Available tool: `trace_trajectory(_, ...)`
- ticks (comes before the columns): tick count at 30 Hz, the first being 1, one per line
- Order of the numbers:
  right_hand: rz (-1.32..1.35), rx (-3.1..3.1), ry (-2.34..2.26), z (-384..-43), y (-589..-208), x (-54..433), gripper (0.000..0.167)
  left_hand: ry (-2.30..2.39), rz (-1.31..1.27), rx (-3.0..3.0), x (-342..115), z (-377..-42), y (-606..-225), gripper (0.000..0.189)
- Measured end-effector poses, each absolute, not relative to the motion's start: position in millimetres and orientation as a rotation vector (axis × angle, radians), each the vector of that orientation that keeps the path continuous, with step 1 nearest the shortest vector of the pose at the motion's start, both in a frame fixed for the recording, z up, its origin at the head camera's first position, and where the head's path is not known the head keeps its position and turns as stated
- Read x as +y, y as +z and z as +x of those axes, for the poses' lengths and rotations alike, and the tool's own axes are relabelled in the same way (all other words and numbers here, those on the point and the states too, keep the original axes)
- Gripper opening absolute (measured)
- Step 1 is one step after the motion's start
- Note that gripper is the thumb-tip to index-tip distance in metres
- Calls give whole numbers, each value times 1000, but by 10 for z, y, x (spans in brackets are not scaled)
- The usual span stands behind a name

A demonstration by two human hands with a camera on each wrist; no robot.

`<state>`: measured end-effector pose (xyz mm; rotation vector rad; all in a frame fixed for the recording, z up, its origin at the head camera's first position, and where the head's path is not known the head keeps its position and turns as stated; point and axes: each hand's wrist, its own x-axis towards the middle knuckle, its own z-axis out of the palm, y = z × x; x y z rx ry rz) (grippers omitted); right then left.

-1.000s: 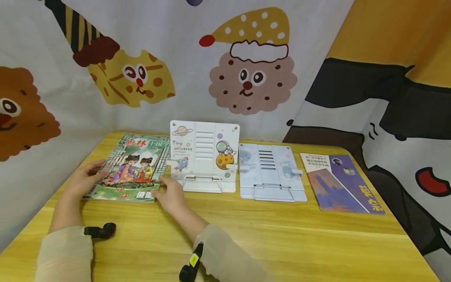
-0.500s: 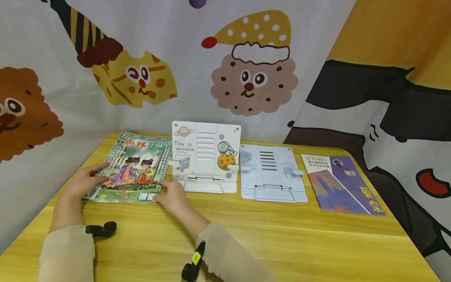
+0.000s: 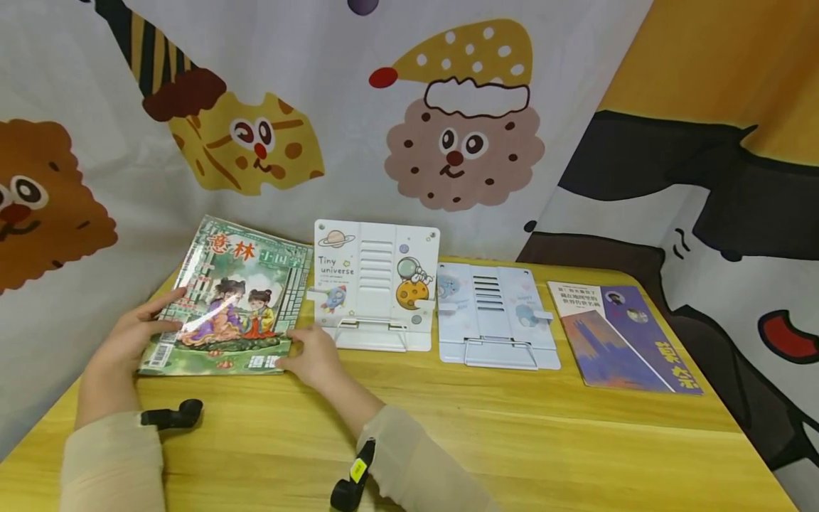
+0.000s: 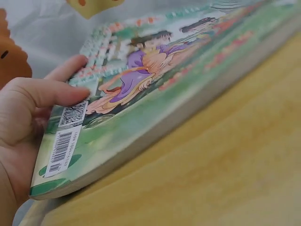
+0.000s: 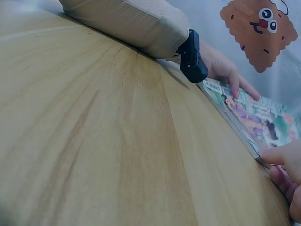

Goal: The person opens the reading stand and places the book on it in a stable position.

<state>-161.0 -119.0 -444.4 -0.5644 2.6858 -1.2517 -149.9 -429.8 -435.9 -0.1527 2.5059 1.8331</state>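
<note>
Yellow wood-grain tabletop (image 3: pixel 461 434) extends from the foreground, its grain running mostly side to side. Beige sleeves (image 3: pixel 115 462), each bearing a black wrist camera (image 3: pixel 173 414), lie nearer the viewer than the green magazine (image 3: pixel 239 295). The right hand (image 3: pixel 315 358) pinches the magazine's lower right corner; the left hand (image 3: pixel 121 341), partly closed, grips its left edge, thumb upon the cover. The magazine is tilted, its far left corner raised off the tabletop. Right of the magazine, from farthest to nearest it: a purple-and-white book (image 3: pixel 630 341), lying flat; a pale blue stand (image 3: pixel 495 313); a white stand (image 3: pixel 377 281), just beside it. Behind the magazine hangs a white curtain (image 3: pixel 348 142) printed with cartoon biscuits.
</note>
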Motion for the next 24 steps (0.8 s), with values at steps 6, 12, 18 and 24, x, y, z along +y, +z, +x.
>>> trace_trajectory(6,-590,2709,-1225,-1616,-4445,-1201,63,2328,-105,2228,-4330,-1431,-4378,62)
trace_trajectory(12,-614,2693,-1234,-1615,-4451,-1213,72,2790,34,1639,-4334,-1390,-4334,59)
trace_trajectory(18,-700,2597,-1404,-1596,-4457,-1206,77,2936,225,1338,-4325,-1356,-4291,60)
trace_trajectory(24,-844,2570,-1621,-1559,-4395,-1180,72,2980,507,1417,-4299,-1342,-4205,58)
